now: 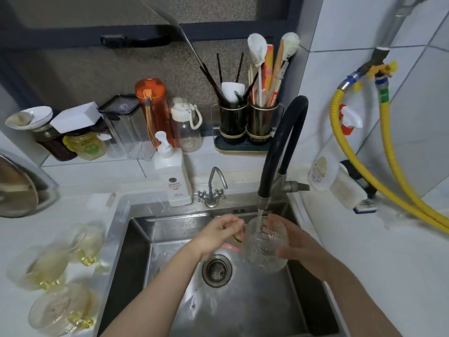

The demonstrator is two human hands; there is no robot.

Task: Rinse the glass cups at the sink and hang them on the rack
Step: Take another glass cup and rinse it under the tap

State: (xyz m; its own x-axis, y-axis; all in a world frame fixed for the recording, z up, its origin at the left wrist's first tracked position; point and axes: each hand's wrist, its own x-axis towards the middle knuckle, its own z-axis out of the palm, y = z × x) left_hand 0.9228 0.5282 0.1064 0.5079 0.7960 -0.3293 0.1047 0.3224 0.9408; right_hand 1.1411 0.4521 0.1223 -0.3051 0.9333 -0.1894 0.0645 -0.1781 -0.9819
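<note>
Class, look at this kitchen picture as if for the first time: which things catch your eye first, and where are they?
First, the textured glass cup held over the steel sink, with water running into it from the black faucet; the left hand pinches its yellow handle and the right hand cradles its side. Next, the bright yellow hoses on the right wall. Three more glass cups sit on the counter to the left.

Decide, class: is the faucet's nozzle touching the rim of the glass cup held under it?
Apart. The head view shows the nozzle ending above the glass cup, with a stream of water crossing the gap.
</note>
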